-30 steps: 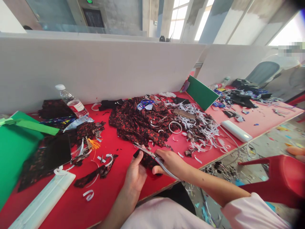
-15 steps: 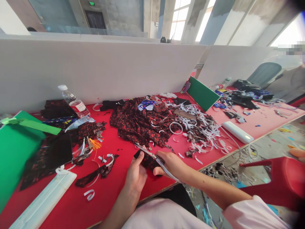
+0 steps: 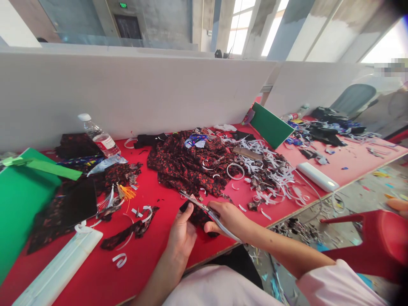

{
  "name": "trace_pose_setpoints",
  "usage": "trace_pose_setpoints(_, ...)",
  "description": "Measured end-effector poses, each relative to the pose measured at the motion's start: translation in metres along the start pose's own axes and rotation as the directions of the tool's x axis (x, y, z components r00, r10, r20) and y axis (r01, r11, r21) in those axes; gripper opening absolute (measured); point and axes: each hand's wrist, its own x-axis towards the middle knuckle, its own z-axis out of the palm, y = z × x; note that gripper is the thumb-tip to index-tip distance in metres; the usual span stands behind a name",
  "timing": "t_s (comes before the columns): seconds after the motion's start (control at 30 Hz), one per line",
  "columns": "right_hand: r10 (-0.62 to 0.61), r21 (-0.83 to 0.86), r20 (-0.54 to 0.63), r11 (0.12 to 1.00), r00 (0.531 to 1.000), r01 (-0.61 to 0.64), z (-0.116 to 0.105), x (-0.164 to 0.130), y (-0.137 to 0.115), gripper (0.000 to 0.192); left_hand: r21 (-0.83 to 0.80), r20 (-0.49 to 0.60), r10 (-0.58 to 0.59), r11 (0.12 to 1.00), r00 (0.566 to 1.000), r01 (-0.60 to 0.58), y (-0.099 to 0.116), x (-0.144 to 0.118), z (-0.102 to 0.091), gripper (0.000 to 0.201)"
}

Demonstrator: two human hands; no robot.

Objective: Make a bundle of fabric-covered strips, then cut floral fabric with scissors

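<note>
At lower centre of the frame, near the front edge of the red table (image 3: 153, 187), a small scrap of dark red-flowered cloth (image 3: 198, 216) is pinched in the left hand (image 3: 182, 233), thumb raised along its left border and fingers closed beneath it. Scissors (image 3: 204, 208) cross the scrap, blade tips pointing to the upper left and the blades slightly parted; the right hand (image 3: 228, 217) is clamped on their handles, wrist turned inward and forearm running out to the lower right. Risk, as judged: the blades lie just beside the left thumb, so a closing stroke on so small a piece could nick it; a limp scrap may also fold between the blades and be chewed, not cut. Beyond the hands, toward centre frame, lies a heap of the same patterned fabric (image 3: 188, 163), with white paper strips (image 3: 270, 170) to its right. A water bottle (image 3: 98, 137) stands at upper left, a green board (image 3: 19, 199) at far left.
</note>
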Motion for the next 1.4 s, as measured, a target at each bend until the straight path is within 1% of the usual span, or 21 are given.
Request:
trace_pose_setpoints(0.17,0.021,0.021,0.0,1.0,1.0,-0.021,0.001,-0.001,0.0,0.059,0.0,0.016,0.003,1.0,1.0,-0.003,0.001,-0.001,0.0,0.009)
trace_pose_setpoints(0.4,0.008,-0.033,-0.012,0.999,1.0,-0.009,0.0,-0.002,0.0,0.059,0.002,0.006,0.011,1.0,1.0,-0.011,0.003,-0.001,0.001,0.014)
trace_pose_setpoints(0.6,0.019,0.027,0.006,0.999,1.0,-0.019,-0.003,-0.003,0.0,0.058,0.018,0.029,0.003,1.0,1.0,-0.004,0.004,0.0,-0.001,0.012)
trace_pose_setpoints(0.83,0.05,0.038,0.001,0.998,0.999,-0.05,-0.002,-0.005,0.002,0.061,0.024,0.038,0.009,1.0,0.999,-0.01,0.004,0.001,-0.003,0.012)
trace_pose_setpoints(1.0,0.015,0.031,0.002,0.999,1.0,-0.015,0.0,-0.004,0.003,0.058,0.031,0.053,-0.011,0.999,0.999,0.009,0.003,0.001,-0.003,0.013)
trace_pose_setpoints(1.1,0.059,-0.049,-0.022,0.997,0.998,-0.06,-0.004,0.003,0.014,0.053,-0.001,0.013,-0.01,1.0,1.0,0.01,0.008,0.001,-0.001,0.012)
trace_pose_setpoints(1.17,0.131,-0.145,-0.098,0.979,0.987,-0.145,-0.008,0.009,0.028,0.049,-0.046,-0.03,-0.014,0.999,0.999,0.012,0.016,0.002,0.001,0.01)
trace_pose_setpoints(1.23,0.205,-0.237,-0.186,0.94,0.961,-0.247,-0.011,0.016,0.045,0.047,-0.095,-0.041,-0.033,0.995,0.999,0.029,0.025,0.002,0.001,0.011)
trace_pose_setpoints(1.3,0.262,-0.297,-0.184,0.904,0.947,-0.308,-0.014,0.021,0.062,0.048,-0.116,-0.031,-0.041,0.993,0.999,0.037,0.034,0.003,0.002,0.014)
trace_pose_setpoints(1.4,0.327,-0.363,-0.113,0.866,0.938,-0.345,-0.017,0.024,0.079,0.052,-0.118,0.003,-0.009,0.993,1.0,0.009,0.043,0.002,0.004,0.023)
